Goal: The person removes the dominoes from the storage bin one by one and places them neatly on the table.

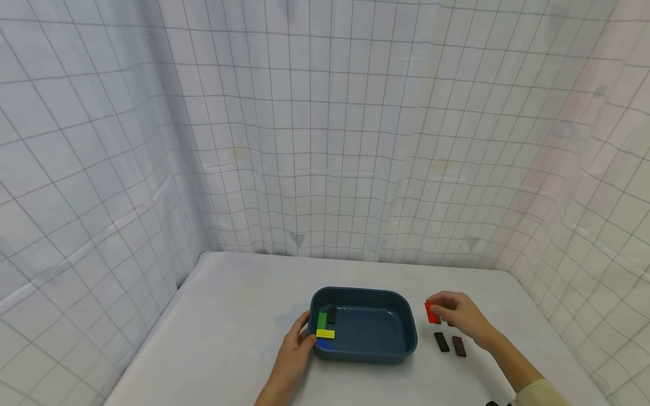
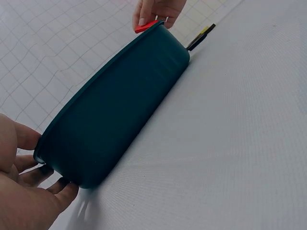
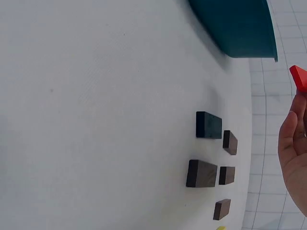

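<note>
- We see a red block (image 1: pixel 431 312) pinched at the tips of the right hand (image 1: pixel 459 316), lifted off the table (image 1: pixel 228 316) just beside the right end of the tray (image 1: pixel 401 316).
- From the left wrist view the red block (image 2: pixel 145 26) sits between the fingertips right over the far rim of the tray (image 2: pixel 120 110); from the right wrist view only a corner of the block (image 3: pixel 298 76) shows past the right hand (image 3: pixel 293 158).
- Below those fingers, dark blocks (image 3: pixel 208 124) lie flat on the table (image 3: pixel 96 120), near each other but apart; two of them (image 1: pixel 449 343) show just under the wrist in the head view.
- Our left hand (image 1: pixel 297 349) curls its fingers (image 2: pixel 62 190) round the left end of the tray, thumb at the rim, fingertips under the edge.
- Just inside the tray, next to the left fingers, lie a green block (image 1: pixel 321 320), a yellow block (image 1: pixel 325 334), a blue block (image 1: pixel 324 344) and a dark one (image 1: pixel 332 314), bunched together.
- A gridded white curtain (image 1: pixel 325 141) hangs behind the table.
</note>
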### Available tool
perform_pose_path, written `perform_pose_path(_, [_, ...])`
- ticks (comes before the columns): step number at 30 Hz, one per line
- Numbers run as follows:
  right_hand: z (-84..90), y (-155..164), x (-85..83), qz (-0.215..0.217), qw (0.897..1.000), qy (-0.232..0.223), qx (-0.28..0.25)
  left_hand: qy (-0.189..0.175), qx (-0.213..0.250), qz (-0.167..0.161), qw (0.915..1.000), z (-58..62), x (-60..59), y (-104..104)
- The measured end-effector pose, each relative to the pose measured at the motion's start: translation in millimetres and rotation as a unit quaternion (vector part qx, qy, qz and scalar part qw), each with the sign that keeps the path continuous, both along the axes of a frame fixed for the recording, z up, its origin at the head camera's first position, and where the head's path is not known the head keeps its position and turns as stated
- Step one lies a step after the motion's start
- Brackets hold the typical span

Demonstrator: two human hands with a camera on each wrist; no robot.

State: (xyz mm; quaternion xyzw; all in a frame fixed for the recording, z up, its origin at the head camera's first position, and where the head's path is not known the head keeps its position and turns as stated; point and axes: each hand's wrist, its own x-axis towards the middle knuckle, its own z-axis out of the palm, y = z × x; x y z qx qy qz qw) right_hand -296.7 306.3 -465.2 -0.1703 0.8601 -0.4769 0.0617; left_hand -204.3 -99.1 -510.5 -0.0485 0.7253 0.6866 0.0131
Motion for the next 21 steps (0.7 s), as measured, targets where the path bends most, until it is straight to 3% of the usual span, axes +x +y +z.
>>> perform_pose_path(5, [-7.1, 18.5, 5.8, -0.012, 1.000, -0.015, -0.007, 0.000, -0.002, 0.001, 1.0000, -1.2, 0.5, -0.5])
perform_pose_path(21, [-42.8, 74.7, 31.7, -0.113, 0.991, -0.063, 0.023, 0.005, -0.007, 0.003, 1.0000, -4.1, -1.4, 0.5])
